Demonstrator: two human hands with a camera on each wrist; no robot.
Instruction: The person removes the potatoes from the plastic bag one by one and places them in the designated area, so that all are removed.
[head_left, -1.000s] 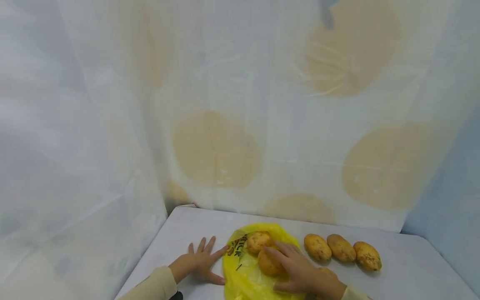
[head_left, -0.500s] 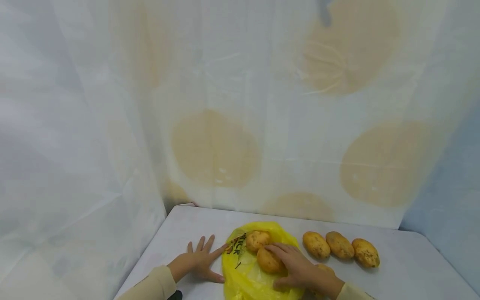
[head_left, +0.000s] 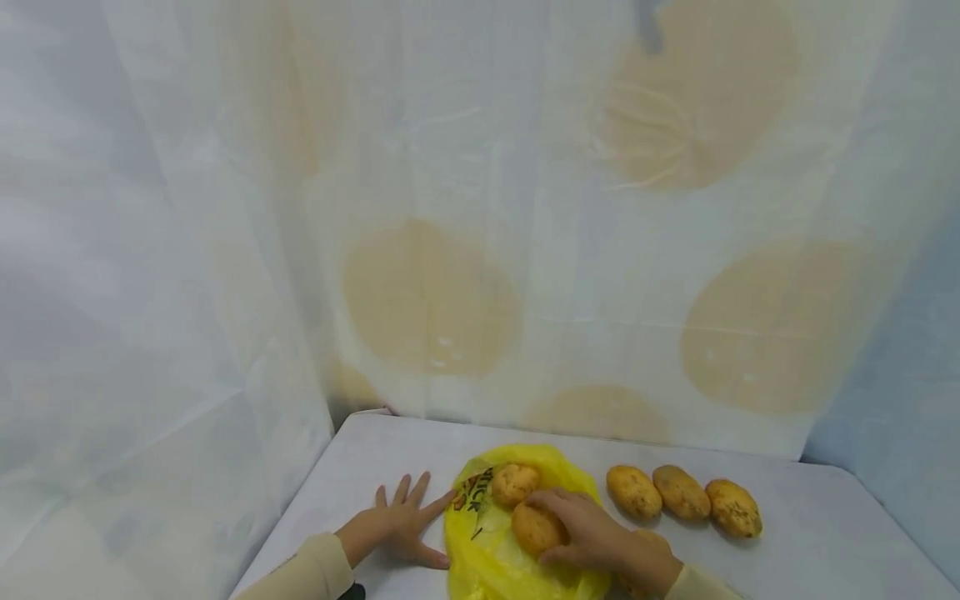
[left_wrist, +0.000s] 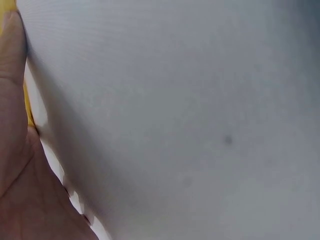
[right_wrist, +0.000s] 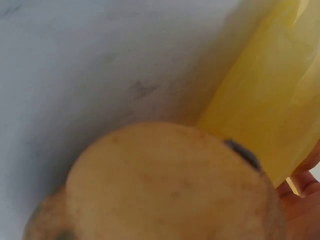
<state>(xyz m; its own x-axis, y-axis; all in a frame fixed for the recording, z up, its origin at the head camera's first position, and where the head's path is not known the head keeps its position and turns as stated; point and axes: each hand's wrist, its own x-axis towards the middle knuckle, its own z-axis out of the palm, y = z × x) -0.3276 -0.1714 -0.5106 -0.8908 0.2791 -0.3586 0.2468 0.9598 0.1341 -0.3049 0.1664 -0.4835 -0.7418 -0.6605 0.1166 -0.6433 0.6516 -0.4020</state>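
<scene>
A yellow plastic bag [head_left: 487, 562] with dark printed lettering lies on the table between the hands. My right hand [head_left: 596, 533] grips a potato [head_left: 537, 530] at the bag, thumb on the near side and fingers over the far side. Just beyond it, another potato [head_left: 514, 485] rests on the yellow plastic. My left hand [head_left: 405, 523] lies flat on the table with its fingers spread, its thumb and forefinger at the bag's left edge. In the right wrist view, a potato [right_wrist: 170, 185] fills the foreground beside the bag [right_wrist: 265, 95]; the hand shows only partly at the right edge.
Three potatoes [head_left: 681, 493] stand in a row to the right of the bag. More potato surface [head_left: 654, 540] shows behind the right wrist, partly hidden. The white table [head_left: 832, 542] ends at a hanging patterned sheet [head_left: 570, 333] at the back, with further sheets at both sides.
My right hand has closed its fingers and thumb more tightly around the nearer potato, which has shifted slightly left. The left hand has stayed in place.
</scene>
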